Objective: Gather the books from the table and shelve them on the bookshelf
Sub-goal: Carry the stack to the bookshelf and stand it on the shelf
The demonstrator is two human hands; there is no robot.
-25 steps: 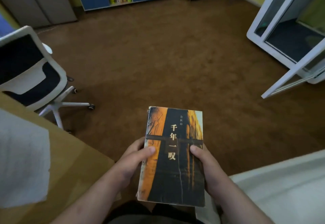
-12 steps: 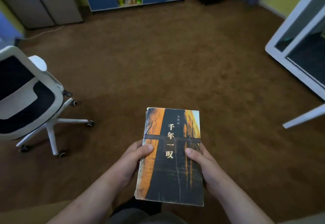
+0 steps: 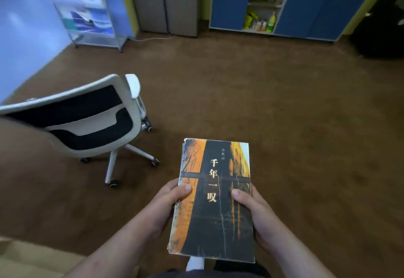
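A worn orange and black book [image 3: 215,212] with pale characters on its cover is held flat in front of me, over the brown carpet. My left hand [image 3: 169,204] grips its left edge with the thumb on the cover. My right hand [image 3: 254,212] grips its right edge the same way. More page edges show under the top cover at the left, so it may be a small stack. No bookshelf with books is in view.
A white and black office chair [image 3: 87,122] on castors stands to the left. A blue cabinet [image 3: 317,4] with bottles in an open bay lines the far wall, beside grey doors [image 3: 166,2]. A metal rack [image 3: 87,11] stands far left. A tan table corner [image 3: 26,260] shows at bottom left.
My view has swung left: the white glass door on the right left the frame, the chair and cabinet shifted right, and the rack came into sight. Both hands keep the same grip on the book.
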